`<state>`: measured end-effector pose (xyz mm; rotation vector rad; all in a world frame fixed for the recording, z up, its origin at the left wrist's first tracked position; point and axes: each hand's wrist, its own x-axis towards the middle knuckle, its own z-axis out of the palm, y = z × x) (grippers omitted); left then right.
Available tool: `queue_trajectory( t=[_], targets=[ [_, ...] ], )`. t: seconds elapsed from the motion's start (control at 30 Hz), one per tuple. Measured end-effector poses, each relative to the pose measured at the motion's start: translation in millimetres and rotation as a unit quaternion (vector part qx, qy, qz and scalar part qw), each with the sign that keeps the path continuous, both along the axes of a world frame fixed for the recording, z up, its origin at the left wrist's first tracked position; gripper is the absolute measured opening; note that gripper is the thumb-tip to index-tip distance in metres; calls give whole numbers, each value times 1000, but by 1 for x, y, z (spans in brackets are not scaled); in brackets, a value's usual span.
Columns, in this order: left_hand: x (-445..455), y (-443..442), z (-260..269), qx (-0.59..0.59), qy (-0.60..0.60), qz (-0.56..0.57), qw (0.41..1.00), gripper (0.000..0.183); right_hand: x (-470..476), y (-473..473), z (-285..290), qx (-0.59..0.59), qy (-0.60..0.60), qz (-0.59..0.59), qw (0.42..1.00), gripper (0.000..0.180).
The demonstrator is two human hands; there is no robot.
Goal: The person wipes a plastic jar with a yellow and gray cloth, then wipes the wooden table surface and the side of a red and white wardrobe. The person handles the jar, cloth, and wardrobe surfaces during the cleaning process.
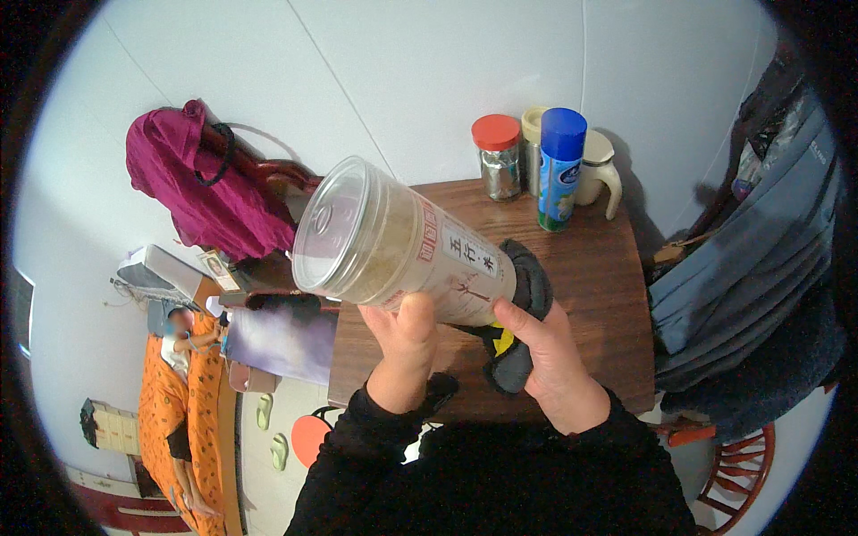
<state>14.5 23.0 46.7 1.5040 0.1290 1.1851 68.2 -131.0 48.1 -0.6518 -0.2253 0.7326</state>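
Note:
A clear plastic jar (402, 248) with a ring-pull lid and a printed label is held tilted above the wooden table, its lid end towards the upper left. It contains something beige. My left hand (405, 348) grips its lower side, thumb against the label and fingers hidden beneath. At the jar's base, my right hand (549, 355) touches the container with its thumb and also holds a dark grey cloth item (513, 362) with a yellow patch. The item's dark upper part curves around the base; whether it is a glove or a cloth cannot be told.
At the wall side of the wooden table (603, 268) stand a red-lidded jar (497, 157), a blue-capped spray can (562, 171), a cream-lidded container (533, 127) and a cream mug (596, 171). Purple cloth (208, 181) hangs at left. Another person (181, 348) lies on an orange bed.

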Motion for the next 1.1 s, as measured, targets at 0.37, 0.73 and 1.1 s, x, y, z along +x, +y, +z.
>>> queue_trajectory(
  t=[0.37,0.73,1.1],
  targets=[
    [-8,-6,-5,-27,0,-2,1000,93,13,-8,-5,-16,14,32,999,51],
    [-7,-27,-13,29,-27,-16,999,90,6,-3,-18,-44,84,126,987,42],
    [1,-8,8,78,0,-23,997,87,20,-12,-18,68,182,132,972,47]
  ],
)
